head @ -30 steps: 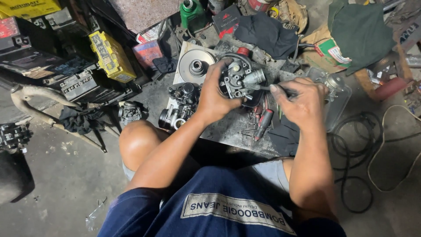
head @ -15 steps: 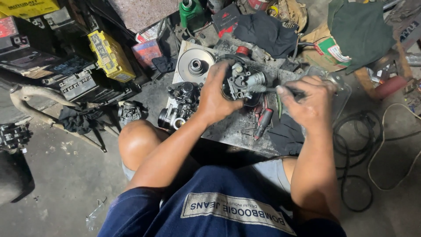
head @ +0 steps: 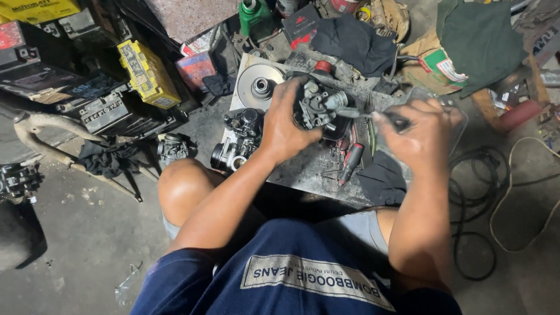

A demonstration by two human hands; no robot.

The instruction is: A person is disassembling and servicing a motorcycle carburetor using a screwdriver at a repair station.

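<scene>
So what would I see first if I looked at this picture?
First, the two hands in the middle: the left hand grips a grimy metal engine part, and the right hand pokes a thin tool into it. Then the shiny round disc just behind, and the yellow box off to the left.

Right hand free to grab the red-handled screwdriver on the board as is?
Probably not yet: the right hand is shut on a tool worked into the carburetor. The red-handled screwdriver lies uncovered just below it.
</scene>
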